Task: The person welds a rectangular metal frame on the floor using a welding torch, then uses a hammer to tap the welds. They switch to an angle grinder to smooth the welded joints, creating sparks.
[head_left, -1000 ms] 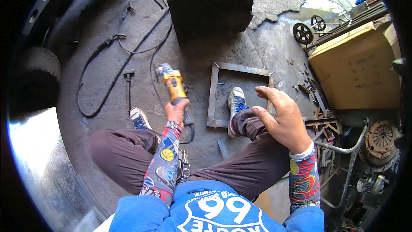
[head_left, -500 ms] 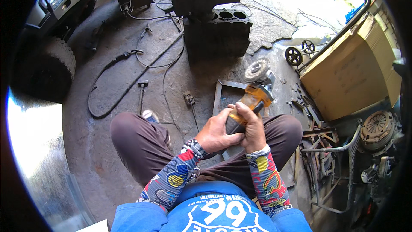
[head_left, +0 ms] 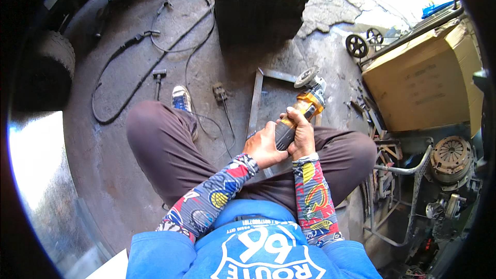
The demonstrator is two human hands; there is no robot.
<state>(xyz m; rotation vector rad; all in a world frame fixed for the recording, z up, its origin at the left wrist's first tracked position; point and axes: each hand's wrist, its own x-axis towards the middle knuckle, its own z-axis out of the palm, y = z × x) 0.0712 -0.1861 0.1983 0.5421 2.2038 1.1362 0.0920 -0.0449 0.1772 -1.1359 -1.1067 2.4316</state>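
Note:
Both hands are closed round a yellow and black angle grinder (head_left: 308,104), held slanting over my lap with its head up and to the right. My left hand (head_left: 265,146) wraps the dark rear part of the body. Further forward, my right hand (head_left: 301,133) grips the body, its thumb lying along the yellow housing. A round grey disc (head_left: 307,77) sits at the grinder's head, seen at a steep angle. Beneath and beyond it, a square-cornered metal frame (head_left: 254,98) lies on the floor, partly hidden by the grinder, my hands and my leg.
Ahead stands a dark engine block (head_left: 261,26). Cables and a welding torch (head_left: 137,37) lie left of it, with a hammer (head_left: 159,76) nearer. At right are a cardboard box (head_left: 421,85), scrap metal, a metal rack (head_left: 408,168) and a clutch part (head_left: 451,157). A tyre (head_left: 49,70) stands left.
The view has tipped downward, so the engine block sits higher in it. The grinder has turned slightly in my hands, and its disc shows more edge-on. My grip stays on it.

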